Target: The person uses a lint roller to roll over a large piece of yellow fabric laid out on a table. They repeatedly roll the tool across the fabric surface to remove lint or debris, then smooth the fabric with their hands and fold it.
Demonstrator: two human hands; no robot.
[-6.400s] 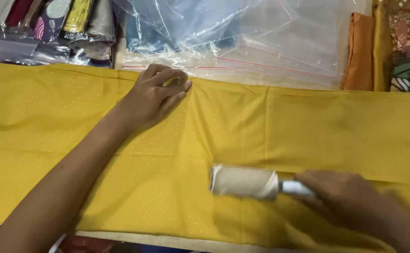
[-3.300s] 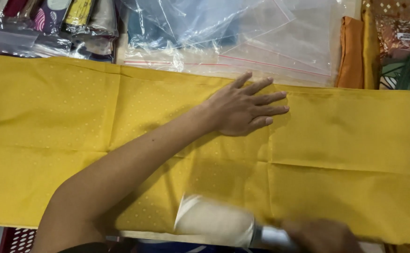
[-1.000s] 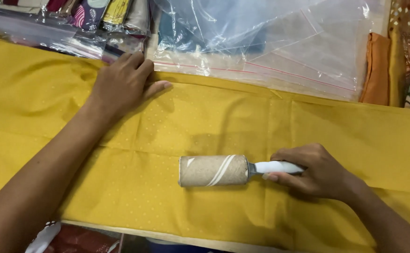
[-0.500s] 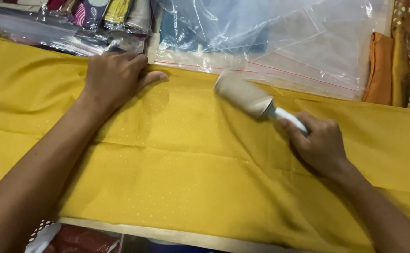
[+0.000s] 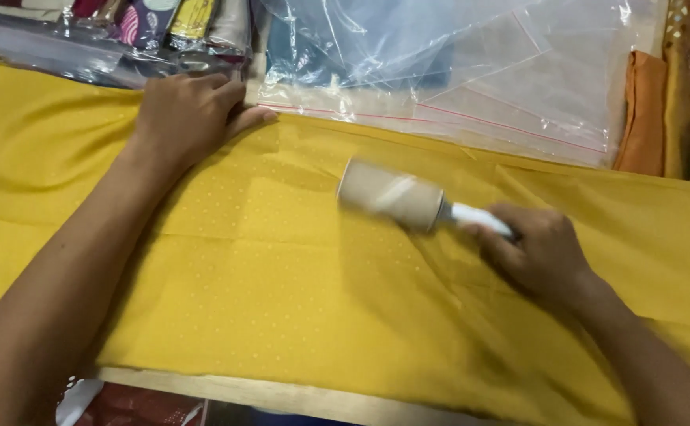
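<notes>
A long yellow dotted cloth (image 5: 282, 292) lies spread flat across the table. My left hand (image 5: 187, 114) presses palm down on its far edge, fingers together. My right hand (image 5: 538, 252) grips the white handle of a lint roller (image 5: 392, 196), whose beige roll rests on the cloth near the middle, tilted up to the left and slightly blurred.
Clear plastic zip bags (image 5: 471, 71) lie behind the cloth. Packed colourful fabrics (image 5: 163, 24) sit at the back left, and folded orange cloth (image 5: 641, 118) at the back right. The wooden table edge (image 5: 282, 393) shows at the bottom.
My right hand has drawn the lint roller down from the cloth's far edge toward the middle. My left hand has stayed pressed on the far edge.
</notes>
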